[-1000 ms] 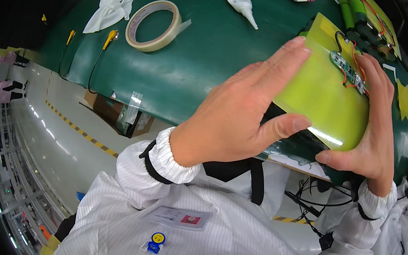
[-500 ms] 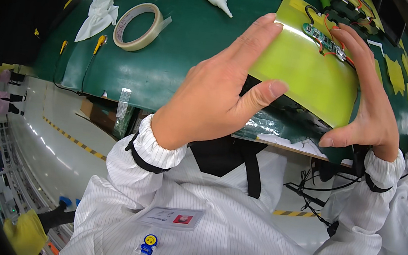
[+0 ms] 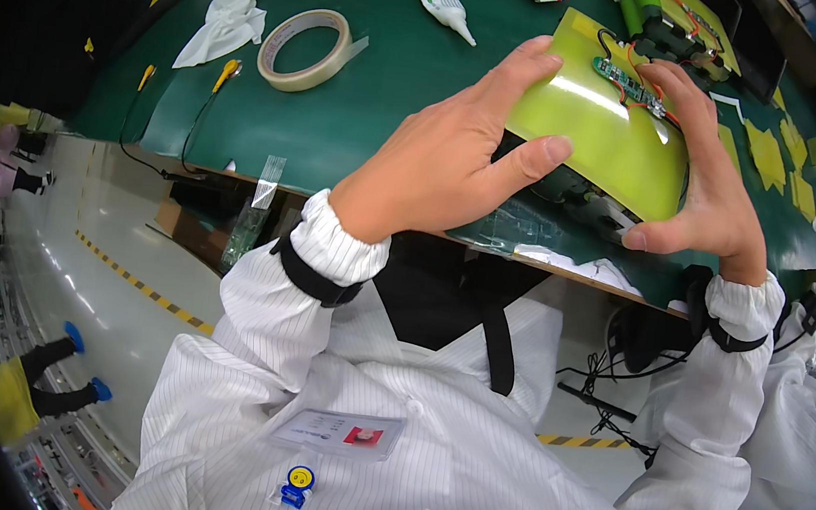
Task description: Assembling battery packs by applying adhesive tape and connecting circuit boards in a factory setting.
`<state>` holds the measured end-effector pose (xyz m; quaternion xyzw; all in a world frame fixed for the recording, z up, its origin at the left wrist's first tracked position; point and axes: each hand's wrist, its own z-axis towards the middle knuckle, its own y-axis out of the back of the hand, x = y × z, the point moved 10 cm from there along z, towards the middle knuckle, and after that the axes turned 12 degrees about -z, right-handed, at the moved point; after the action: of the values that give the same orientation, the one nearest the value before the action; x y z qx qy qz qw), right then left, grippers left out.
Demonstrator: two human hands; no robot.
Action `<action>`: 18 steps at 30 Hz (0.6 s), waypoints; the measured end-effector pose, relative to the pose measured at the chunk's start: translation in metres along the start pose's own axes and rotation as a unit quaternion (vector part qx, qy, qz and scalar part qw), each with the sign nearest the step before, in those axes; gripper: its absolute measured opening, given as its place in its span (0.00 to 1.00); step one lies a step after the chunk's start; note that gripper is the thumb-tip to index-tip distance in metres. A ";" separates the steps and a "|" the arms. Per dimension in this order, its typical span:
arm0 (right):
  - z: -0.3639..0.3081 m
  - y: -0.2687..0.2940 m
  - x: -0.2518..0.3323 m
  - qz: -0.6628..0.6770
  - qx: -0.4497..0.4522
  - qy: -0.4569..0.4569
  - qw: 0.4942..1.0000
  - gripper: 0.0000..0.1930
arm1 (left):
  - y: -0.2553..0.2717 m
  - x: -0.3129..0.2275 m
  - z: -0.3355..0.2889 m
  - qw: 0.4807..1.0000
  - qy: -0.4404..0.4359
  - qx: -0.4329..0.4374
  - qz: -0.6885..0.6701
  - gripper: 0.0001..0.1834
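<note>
L hand (image 3: 449,164) & R hand (image 3: 715,194) grip a yellow-grn pack (image 3: 593,135) betw. them, upper R of ctr in frame; underside's hidden, so can't tell if it rests on the counter (image 3: 387,81). Grn PCB (image 3: 628,87) w/ wires on top. Tape roll (image 3: 294,82) upper L.

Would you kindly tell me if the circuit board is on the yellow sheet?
On: the yellow sheet shows along both sides of the circuit board; whether stuck, cannot tell.

You have open tabletop (image 3: 327,130) between the upper-left tape roll (image 3: 297,81) and your left hand (image 3: 444,158), but the yellow-topped pack (image 3: 602,141) blocks right of centre.
</note>
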<state>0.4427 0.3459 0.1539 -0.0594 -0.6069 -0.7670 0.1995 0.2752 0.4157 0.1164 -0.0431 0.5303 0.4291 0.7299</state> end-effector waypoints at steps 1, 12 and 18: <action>0.000 0.000 0.000 0.001 0.001 -0.004 1.000 0.62 | -0.001 0.000 -0.001 1.000 0.000 0.013 -0.023 0.35; -0.003 0.000 -0.010 -0.038 0.020 -0.025 0.999 0.64 | 0.021 -0.016 -0.015 0.986 -0.078 -0.125 -0.072 0.18; -0.001 0.002 -0.004 -0.008 0.017 -0.029 0.999 0.61 | 0.019 -0.021 -0.017 0.984 -0.099 -0.141 -0.034 0.21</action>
<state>0.4476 0.3453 0.1539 -0.0733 -0.6262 -0.7558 0.1770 0.2484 0.4060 0.1334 -0.1209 0.3877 0.4766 0.7797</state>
